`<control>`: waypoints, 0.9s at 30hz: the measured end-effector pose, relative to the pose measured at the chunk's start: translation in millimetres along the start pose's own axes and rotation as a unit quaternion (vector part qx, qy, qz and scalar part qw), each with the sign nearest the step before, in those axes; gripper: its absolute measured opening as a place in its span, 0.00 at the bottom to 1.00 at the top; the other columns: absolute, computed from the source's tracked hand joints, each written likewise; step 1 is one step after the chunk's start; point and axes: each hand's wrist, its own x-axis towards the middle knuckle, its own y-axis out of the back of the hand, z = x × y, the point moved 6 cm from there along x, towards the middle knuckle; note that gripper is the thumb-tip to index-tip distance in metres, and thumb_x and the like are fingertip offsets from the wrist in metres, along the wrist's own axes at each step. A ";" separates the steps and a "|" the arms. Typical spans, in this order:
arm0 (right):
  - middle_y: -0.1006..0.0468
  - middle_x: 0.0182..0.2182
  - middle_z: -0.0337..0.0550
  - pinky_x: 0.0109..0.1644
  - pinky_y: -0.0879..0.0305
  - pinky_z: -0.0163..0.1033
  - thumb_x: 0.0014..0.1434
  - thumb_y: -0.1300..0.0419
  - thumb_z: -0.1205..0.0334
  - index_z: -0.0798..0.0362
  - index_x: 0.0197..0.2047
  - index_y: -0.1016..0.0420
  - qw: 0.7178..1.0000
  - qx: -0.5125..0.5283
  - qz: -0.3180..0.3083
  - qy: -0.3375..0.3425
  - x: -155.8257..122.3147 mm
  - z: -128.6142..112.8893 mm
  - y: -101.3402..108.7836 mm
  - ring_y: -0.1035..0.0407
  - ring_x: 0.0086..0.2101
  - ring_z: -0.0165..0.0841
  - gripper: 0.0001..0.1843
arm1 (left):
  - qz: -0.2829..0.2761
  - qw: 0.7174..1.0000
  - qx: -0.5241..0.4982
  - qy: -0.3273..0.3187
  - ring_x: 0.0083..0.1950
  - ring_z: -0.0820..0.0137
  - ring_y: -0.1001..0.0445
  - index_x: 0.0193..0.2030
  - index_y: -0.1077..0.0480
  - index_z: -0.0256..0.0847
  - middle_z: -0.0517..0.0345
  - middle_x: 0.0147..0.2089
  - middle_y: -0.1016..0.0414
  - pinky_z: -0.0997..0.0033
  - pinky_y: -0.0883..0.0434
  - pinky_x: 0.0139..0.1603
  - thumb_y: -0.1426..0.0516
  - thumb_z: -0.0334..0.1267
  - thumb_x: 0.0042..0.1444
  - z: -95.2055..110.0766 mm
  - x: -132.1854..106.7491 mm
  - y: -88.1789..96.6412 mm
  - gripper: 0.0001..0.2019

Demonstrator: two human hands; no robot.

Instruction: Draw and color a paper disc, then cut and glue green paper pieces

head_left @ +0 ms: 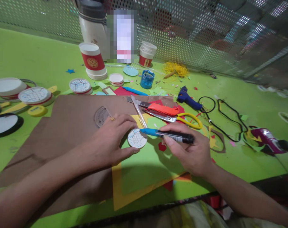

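The left fingers (pixel 126 124) grasp the disc (pixel 135 140) by its edge, over the green paper (pixel 144 172). The right fingers (pixel 173 127) grasp the marker (pixel 161 133), which points left, tip at the disc's upper right.

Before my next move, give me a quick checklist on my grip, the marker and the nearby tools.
1. Left hand holding the small round disc, thumb and fingers at its rim: ok.
2. Right hand gripping the blue-and-black marker: ok.
3. Marker tip touching the disc: cannot tell; it is at the disc's edge, contact too small to see.
4. Orange-handled knife blade retracted: not ok, it looks exposed.
5. Blue glue gun apart from both hands: ok.
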 end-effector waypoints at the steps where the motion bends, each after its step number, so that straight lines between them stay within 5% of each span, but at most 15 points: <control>1: 0.18 0.31 0.38 0.35 0.25 0.35 0.55 0.38 0.72 0.50 0.39 0.21 1.000 -0.001 -0.002 0.002 0.2 -0.4 -0.4 0.25 0.27 0.30 0.10 | 0.002 1.000 -0.001 -0.001 0.56 0.52 0.33 0.50 0.32 0.38 0.43 0.55 0.31 0.47 0.35 0.55 0.39 0.47 0.54 0.0 -0.1 0.0 0.21; 15: 0.17 0.36 0.41 0.40 0.25 0.37 0.57 0.37 0.68 0.50 0.42 0.22 0.999 -0.021 -0.027 0.024 -3.1 1.0 -7.6 0.23 0.35 0.34 0.09 | 0.002 1.000 -0.003 0.000 0.55 0.52 0.33 0.50 0.32 0.38 0.43 0.54 0.31 0.48 0.34 0.55 0.39 0.46 0.54 1.0 0.2 0.7 0.20; 27: 0.19 0.31 0.38 0.36 0.27 0.32 0.54 0.37 0.73 0.53 0.39 0.21 0.999 -0.009 0.021 0.024 -2.8 -4.6 1.3 0.25 0.28 0.28 0.10 | 0.004 1.000 -0.001 -0.009 0.56 0.52 0.33 0.51 0.32 0.38 0.43 0.55 0.31 0.48 0.35 0.56 0.39 0.46 0.54 -0.6 0.2 0.2 0.21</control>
